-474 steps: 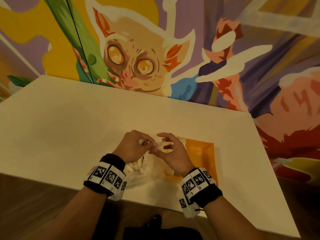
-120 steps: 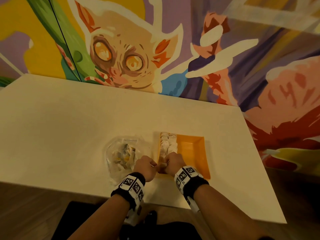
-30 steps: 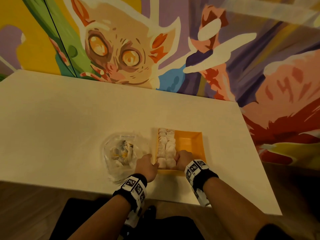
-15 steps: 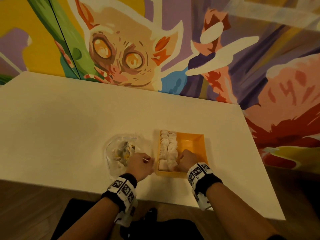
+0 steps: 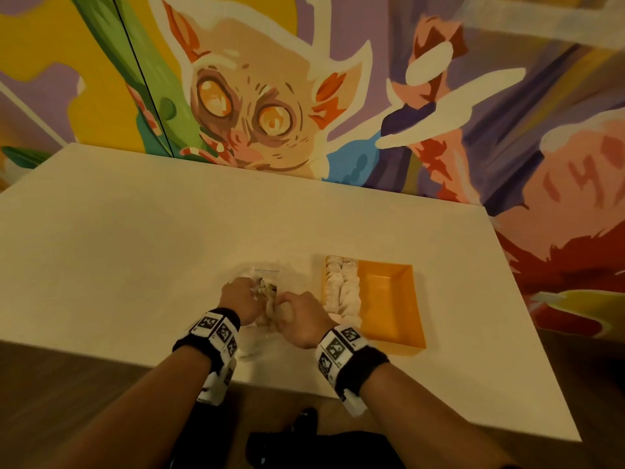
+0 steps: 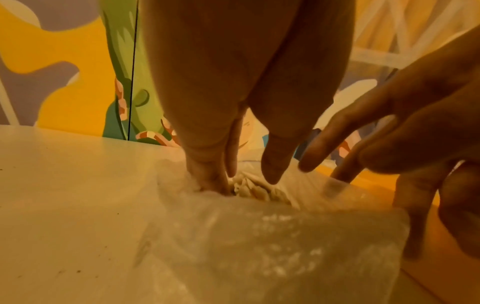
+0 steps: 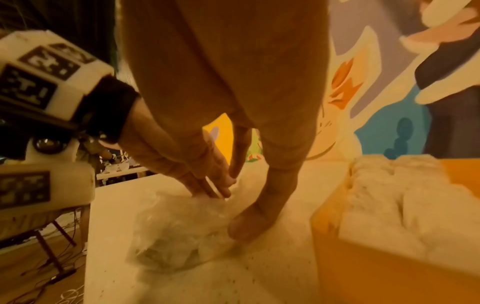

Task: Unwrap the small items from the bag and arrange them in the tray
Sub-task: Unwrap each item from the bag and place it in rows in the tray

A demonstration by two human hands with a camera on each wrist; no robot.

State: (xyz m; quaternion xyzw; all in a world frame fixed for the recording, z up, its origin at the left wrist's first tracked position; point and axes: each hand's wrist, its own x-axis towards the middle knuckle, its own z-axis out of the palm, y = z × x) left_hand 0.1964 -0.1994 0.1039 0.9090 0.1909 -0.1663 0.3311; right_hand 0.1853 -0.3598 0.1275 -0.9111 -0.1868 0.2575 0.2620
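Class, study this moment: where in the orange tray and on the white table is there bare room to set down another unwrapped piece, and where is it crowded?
The orange plastic tray is bare along its right half, between the two rows of white unwrapped pieces and its right wall. The white table lies bare left of and beyond the clear plastic bag. It is crowded where the left hand and right hand meet at the bag.

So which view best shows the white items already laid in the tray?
The head view: the white items show as two full rows along the orange tray's left side. The right wrist view shows them close but cut off; the left wrist view shows none.
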